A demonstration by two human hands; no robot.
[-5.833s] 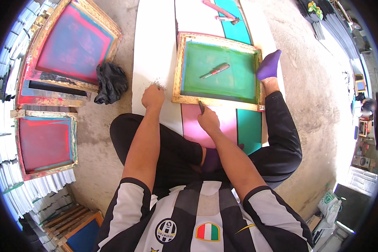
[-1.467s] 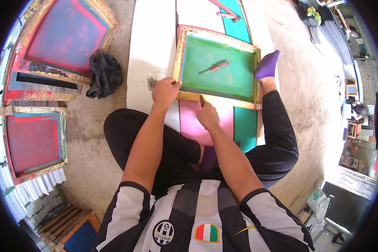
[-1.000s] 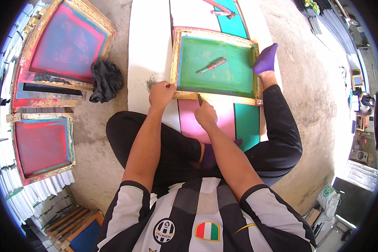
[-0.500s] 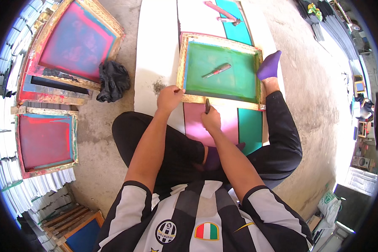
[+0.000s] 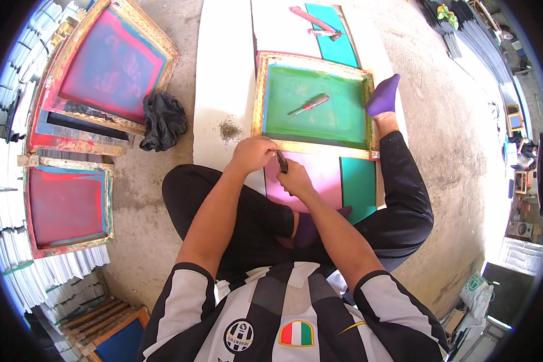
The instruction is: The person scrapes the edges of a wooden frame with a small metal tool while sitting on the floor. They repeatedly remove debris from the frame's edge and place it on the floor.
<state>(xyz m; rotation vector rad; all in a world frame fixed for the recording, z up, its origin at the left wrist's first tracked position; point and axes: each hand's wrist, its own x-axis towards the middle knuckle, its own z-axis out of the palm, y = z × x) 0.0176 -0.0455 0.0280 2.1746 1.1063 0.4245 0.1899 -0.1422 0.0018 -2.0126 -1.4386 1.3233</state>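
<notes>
A wooden screen-printing frame [image 5: 320, 149] with green-stained mesh [image 5: 338, 120] lies on the boards before me. A screwdriver [image 5: 309, 105] rests on the mesh. Just off the frame's near edge, my right hand [image 5: 294, 178] grips dark pliers [image 5: 282, 160], pointed up and left. My left hand [image 5: 253, 155] is beside their tip at the near left corner, thumb and fingers pinched together; whatever they pinch is too small to make out. Left of the frame, a little heap of fine dark bits [image 5: 230, 130] lies on the white board [image 5: 214, 78].
My purple-socked foot [image 5: 384, 96] is against the frame's right side. A hammer [image 5: 314, 19] and a small tool [image 5: 323, 32] lie beyond it, by a teal strip [image 5: 338, 51]. At left are pink-stained screen frames [image 5: 66, 205] and a black plastic bag [image 5: 163, 122].
The pliers have moved left and slightly down from the frame's near edge, toward my left hand. My left hand has shifted right and down, its fingers now meeting at the pliers' tip.
</notes>
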